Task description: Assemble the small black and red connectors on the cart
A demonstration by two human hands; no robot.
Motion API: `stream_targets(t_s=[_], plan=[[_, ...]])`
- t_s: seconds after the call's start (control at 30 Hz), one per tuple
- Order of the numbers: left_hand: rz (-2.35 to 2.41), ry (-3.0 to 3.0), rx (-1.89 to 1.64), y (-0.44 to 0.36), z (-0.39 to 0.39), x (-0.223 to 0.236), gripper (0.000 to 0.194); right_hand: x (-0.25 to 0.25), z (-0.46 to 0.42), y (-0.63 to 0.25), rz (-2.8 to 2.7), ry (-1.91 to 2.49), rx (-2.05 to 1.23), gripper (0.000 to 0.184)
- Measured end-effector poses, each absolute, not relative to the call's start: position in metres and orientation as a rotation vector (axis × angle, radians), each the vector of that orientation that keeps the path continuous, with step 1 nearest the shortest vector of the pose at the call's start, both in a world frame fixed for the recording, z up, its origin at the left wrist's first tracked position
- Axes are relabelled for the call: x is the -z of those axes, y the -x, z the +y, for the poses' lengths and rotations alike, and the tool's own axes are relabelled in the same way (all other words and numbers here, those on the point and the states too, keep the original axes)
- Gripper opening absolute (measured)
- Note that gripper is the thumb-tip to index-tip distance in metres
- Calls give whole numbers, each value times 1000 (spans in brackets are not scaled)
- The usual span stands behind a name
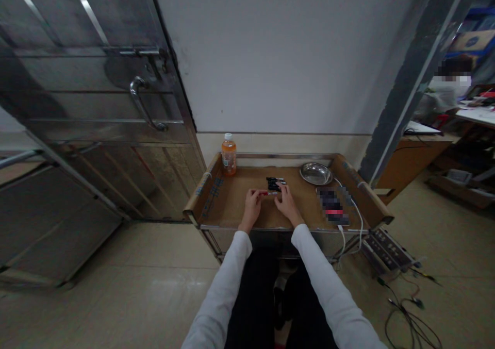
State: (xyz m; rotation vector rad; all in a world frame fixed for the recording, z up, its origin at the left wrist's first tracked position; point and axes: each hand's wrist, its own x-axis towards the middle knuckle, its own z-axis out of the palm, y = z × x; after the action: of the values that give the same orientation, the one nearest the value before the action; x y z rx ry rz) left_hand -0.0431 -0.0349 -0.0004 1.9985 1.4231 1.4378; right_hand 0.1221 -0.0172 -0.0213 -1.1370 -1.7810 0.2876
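Both my hands rest on a low cardboard-lined cart top point(232, 204). My left hand point(253, 200) and my right hand point(285, 197) are closed on the two ends of a thin red stick-like thing point(268, 193) held between them. Just behind it lies a small heap of black and white pieces point(275, 183). My white sleeves reach forward from the bottom of the view.
An orange drink bottle point(228, 154) stands at the cart's back left. A metal dish point(316, 173) sits at the back right, a phone point(333, 206) with a white cable point(360, 217) in front of it. A power strip point(386, 249) and wires lie on the floor. A steel door point(96, 106) stands left. A person sits far right.
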Motion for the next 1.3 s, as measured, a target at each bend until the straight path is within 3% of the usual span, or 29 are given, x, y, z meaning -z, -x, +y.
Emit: stream_targets(t_s=[0.2, 0.37, 0.63, 1.3], plan=[[1180, -1957, -1494, 9, -31, -18, 25, 27, -12, -126, -1771, 1143, -359, 31], [1090, -1823, -1610, 4, -27, -33, 27, 26, -11, -127, -1724, 1118, -348, 26], [1160, -1694, -1660, 20, -26, -38, 22, 23, -12, -126, -1728, 1187, -396, 23], [1337, -1396, -1758, 39, -25, -21, 33, 7, -24, -124, -1708, 1212, -456, 27]])
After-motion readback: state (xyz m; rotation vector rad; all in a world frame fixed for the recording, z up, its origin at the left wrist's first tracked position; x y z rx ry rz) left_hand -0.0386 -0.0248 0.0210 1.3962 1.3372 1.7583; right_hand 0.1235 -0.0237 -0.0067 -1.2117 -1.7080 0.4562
